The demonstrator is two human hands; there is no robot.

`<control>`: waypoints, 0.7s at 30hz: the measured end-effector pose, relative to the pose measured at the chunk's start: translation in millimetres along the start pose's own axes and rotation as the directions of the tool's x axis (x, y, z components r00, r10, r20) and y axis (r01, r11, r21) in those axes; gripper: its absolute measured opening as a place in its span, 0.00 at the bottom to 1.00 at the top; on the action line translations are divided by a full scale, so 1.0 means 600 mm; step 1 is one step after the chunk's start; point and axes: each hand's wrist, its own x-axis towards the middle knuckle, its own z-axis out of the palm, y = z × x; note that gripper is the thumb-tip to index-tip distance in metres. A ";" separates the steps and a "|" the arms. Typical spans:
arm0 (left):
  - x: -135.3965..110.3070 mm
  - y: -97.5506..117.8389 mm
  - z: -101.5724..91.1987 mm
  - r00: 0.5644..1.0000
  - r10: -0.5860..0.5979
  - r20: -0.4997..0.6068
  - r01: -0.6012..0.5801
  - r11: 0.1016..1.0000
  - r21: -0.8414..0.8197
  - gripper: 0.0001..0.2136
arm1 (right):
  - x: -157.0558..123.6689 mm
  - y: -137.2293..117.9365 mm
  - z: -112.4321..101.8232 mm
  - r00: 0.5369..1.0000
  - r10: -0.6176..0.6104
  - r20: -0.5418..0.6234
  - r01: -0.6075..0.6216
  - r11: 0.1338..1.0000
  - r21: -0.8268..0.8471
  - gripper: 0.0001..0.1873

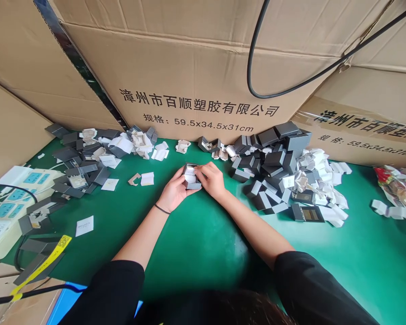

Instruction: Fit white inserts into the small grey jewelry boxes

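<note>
My left hand [174,192] is wrapped around a small dark grey box [192,184], held over the middle of the green table. The box is open and white lining shows inside it. From the right, my right hand [211,179] reaches over its upper edge with the fingers bent and pinched at the white insert [190,171]. Whether those fingertips grip the insert or something smaller is hidden. Just left of the hands lie a folded white paper piece [147,178] and a torn beige scrap [134,179].
Grey boxes [274,159] and crumpled white inserts [320,169] are heaped to the right; another pile of boxes [66,154] lies left. A power strip [27,178] sits at the left edge. Cardboard cartons [176,58] wall off the back, with a black cable [249,67] hanging in front.
</note>
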 end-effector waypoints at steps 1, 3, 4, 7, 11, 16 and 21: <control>0.000 0.001 0.001 1.000 -0.001 -0.003 0.001 1.000 -0.011 0.16 | 0.000 0.000 -0.001 1.000 -0.024 0.003 0.024 1.000 -0.020 0.15; -0.001 0.002 0.001 1.000 -0.002 -0.016 0.001 1.000 -0.030 0.16 | -0.001 -0.002 -0.003 0.998 -0.060 0.007 0.061 0.995 -0.076 0.14; -0.001 0.002 0.001 1.000 -0.004 -0.024 0.003 0.999 -0.032 0.16 | -0.001 -0.003 -0.004 0.998 -0.069 0.010 0.070 0.991 -0.110 0.15; -0.001 0.002 0.001 0.999 -0.002 -0.048 0.001 1.000 -0.028 0.15 | -0.002 -0.004 -0.001 0.996 -0.078 0.038 0.084 0.972 -0.220 0.17; -0.002 0.004 0.000 0.999 0.030 -0.033 -0.031 0.999 -0.024 0.14 | -0.003 -0.003 0.004 0.981 -0.104 0.166 0.150 0.943 -0.297 0.19; -0.001 0.008 0.000 0.997 0.025 -0.076 -0.028 0.999 -0.043 0.12 | -0.006 -0.007 0.005 0.971 -0.106 0.215 0.169 0.940 -0.296 0.18; 0.005 -0.001 0.000 0.986 0.060 -0.154 -0.061 0.998 -0.005 0.11 | -0.007 -0.013 0.006 0.951 -0.229 0.208 0.267 0.947 -0.176 0.19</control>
